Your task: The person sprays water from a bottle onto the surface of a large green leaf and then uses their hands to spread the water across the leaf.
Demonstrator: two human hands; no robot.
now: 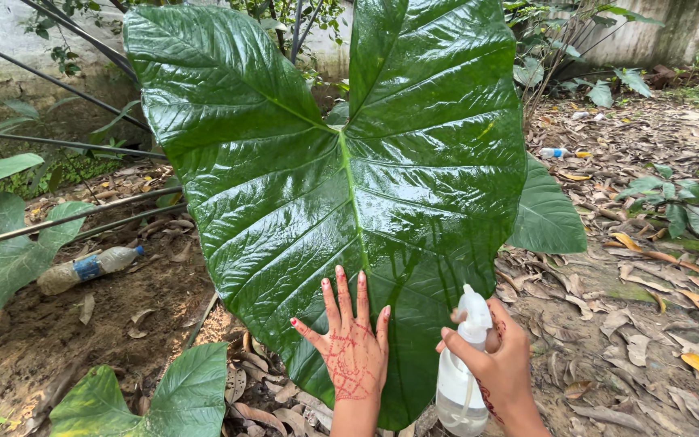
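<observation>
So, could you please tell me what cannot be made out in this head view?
- Stem of the huge glossy green leaf: hidden behind the leaf blade.
- Base of the white plastic spray bottle: cut off by the bottom edge.
- Right hand palm: hidden behind the bottle.
- Left hand palm: pressed flat against the leaf.
- Clear plastic bottle on the soil: contents too small to tell.

1. We've got bare dirt ground [123,324] here, damp-looking brown soil on the left side.
2. A plastic bottle [91,269] with a blue label lies on its side near the left edge.
3. Dry fallen leaves [624,324] cover the whole right side.
4. Another small bottle [554,152] sits toward the far right corner.
</observation>
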